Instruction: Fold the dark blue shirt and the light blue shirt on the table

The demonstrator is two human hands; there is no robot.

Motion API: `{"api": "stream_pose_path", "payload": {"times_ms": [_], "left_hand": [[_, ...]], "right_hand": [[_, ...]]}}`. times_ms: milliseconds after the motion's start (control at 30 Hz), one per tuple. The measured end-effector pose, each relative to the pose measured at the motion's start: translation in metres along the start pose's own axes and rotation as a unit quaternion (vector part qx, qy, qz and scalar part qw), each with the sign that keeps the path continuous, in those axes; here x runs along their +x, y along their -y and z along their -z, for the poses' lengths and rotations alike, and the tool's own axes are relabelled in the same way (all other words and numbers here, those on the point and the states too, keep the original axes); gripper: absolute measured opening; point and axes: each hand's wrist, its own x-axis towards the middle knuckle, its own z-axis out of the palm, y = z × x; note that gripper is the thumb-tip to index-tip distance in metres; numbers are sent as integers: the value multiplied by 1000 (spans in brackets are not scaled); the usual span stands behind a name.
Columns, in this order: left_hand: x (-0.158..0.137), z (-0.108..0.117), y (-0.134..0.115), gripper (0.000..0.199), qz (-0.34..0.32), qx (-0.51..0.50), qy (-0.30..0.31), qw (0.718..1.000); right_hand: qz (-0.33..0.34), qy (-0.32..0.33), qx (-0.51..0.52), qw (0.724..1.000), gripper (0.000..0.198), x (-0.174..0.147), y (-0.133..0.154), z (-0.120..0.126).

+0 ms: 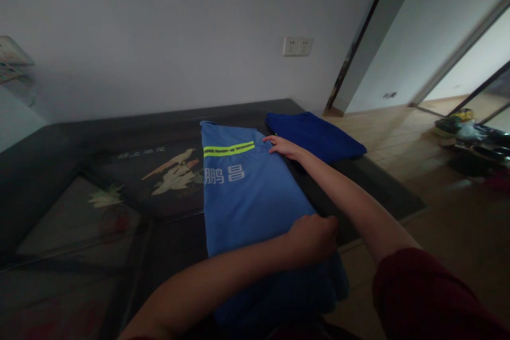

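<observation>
A light blue shirt [255, 196] lies partly folded on the dark table, with a yellow-green reflective stripe [229, 149] and pale printed characters across it. Its lower part hangs over the near edge. My left hand [313, 236] crosses over the cloth and is closed at the shirt's right side, its fingertips largely hidden. Farther up, my right hand [282, 146] rests on the shirt's upper right edge with fingers stretched out and apart. Just beyond that hand lies a folded dark blue garment [314, 135].
The dark glossy table [171, 236] has bird and flower decoration and stands against a pale wall with a double socket [297, 47]. To the right is a wooden floor [398, 138], with a pile of assorted items [474, 133] farther off.
</observation>
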Motion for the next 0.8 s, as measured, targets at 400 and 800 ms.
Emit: {"api": "stream_pose_path", "payload": {"times_ms": [400,800], "left_hand": [[8,-23,-2,41,-46,-4,9,999],[-54,-38,32,37,-287,140,-78,944]], "right_hand": [[19,-8,-58,998,61,-9,-9,6],[80,-121,-200,969,55,-10,-30,-2]]}}
